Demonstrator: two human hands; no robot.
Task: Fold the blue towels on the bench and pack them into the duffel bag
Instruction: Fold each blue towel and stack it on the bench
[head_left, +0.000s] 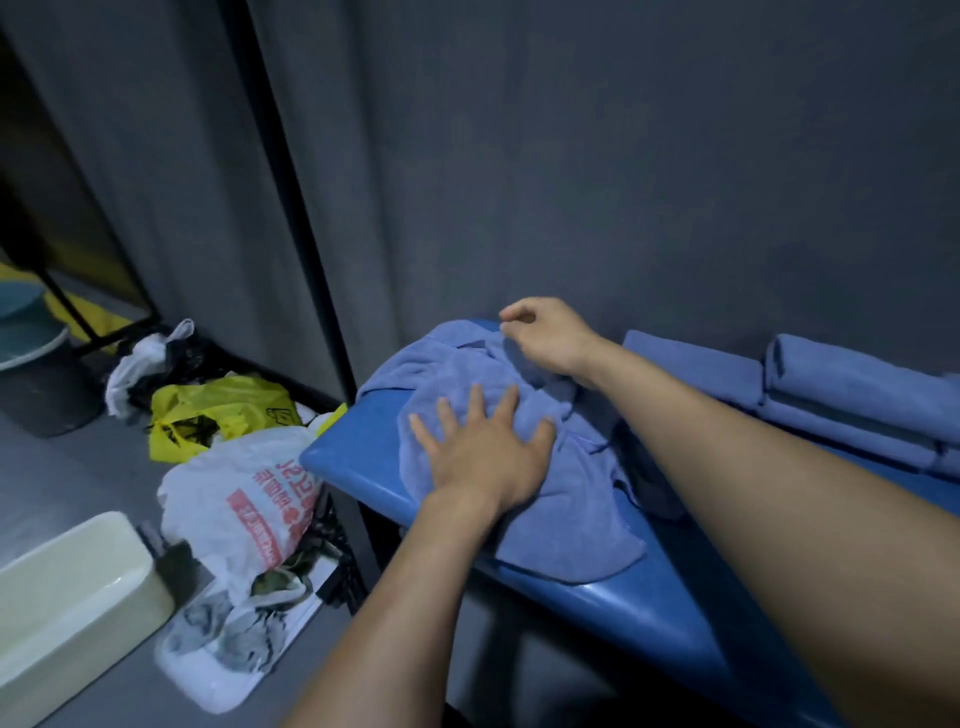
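1. A rumpled blue towel (519, 415) is spread over the left end of the tabletop (363, 467), so it can be made flat before it is folded.
2. The left hand (483, 447) is laid flat on the towel with fingers wide apart. Nothing is gripped; the cloth is only pressed down so it cannot slide.
3. The right hand (545, 338) is held at the far edge with fingers curled. A bit of towel seems to be pinched, likely to pull it straight.
4. Folded towels (857, 389) are stacked near the tabletop's far right side, ready for packing.
5. The duffel bag is not seen. Plastic bags (244, 493) are left on the floor.
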